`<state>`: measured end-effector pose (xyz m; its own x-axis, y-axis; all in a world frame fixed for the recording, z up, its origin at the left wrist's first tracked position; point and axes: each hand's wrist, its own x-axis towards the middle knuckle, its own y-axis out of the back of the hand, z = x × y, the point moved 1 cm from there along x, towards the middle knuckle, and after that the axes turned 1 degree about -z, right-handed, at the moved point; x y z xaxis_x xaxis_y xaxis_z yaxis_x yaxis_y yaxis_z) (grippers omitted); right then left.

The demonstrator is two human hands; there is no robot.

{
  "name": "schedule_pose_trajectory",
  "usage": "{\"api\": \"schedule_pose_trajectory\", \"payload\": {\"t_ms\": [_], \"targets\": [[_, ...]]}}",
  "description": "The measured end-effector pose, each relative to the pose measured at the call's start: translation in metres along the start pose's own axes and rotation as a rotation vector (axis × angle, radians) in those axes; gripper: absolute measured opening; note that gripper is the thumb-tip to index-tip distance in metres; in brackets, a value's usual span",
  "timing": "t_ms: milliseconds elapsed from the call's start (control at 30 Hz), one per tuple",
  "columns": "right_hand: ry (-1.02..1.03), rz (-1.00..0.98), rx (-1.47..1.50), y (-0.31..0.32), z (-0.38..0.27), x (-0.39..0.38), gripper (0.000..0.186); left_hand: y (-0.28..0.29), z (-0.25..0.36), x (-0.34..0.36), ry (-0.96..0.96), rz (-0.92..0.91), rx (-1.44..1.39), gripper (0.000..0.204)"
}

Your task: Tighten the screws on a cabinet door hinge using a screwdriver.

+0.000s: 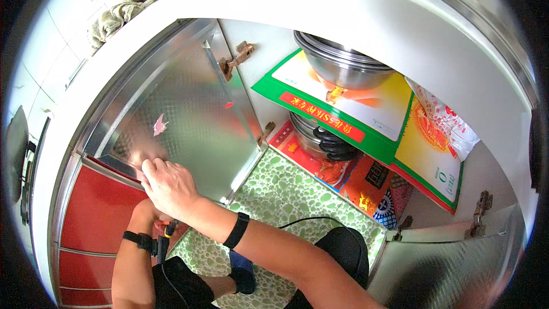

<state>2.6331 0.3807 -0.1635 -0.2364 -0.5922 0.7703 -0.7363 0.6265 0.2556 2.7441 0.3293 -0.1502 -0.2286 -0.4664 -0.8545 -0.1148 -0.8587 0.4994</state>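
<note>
My right hand is closed, its knuckles up, against the lower edge of the open cabinet door. What its fingers hold, if anything, is hidden. Just below it, my left hand is by the red outer side of the door, its fingers mostly covered by my right hand and forearm. A yellow and black piece shows beside the left wrist; I cannot tell whether the left hand holds it. The door's dull metal inner panel bears a torn pinkish scrap and a small red one.
Stacked steel bowls stand on a shelf lined with green-edged printed card. Below are another steel pot and a black coiled item. A second metal door hangs open at right. A thin black cable crosses the green-patterned floor.
</note>
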Motion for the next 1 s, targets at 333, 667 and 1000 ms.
{"api": "schedule_pose_trajectory", "payload": {"t_ms": [333,667,1000], "targets": [[-0.024,-0.097,0.001,-0.037,0.003,0.014,0.019,-0.032,-0.114,0.061,0.219,-0.273,0.114,0.017],[0.043,-0.01,0.008,0.051,-0.007,-0.027,0.022,-0.02,-0.072,0.048,0.255,-0.221,-0.031,0.018],[0.045,-0.107,0.089,0.038,0.004,-0.007,0.019,-0.009,-0.049,0.044,0.201,-0.122,-0.014,0.018]]}}
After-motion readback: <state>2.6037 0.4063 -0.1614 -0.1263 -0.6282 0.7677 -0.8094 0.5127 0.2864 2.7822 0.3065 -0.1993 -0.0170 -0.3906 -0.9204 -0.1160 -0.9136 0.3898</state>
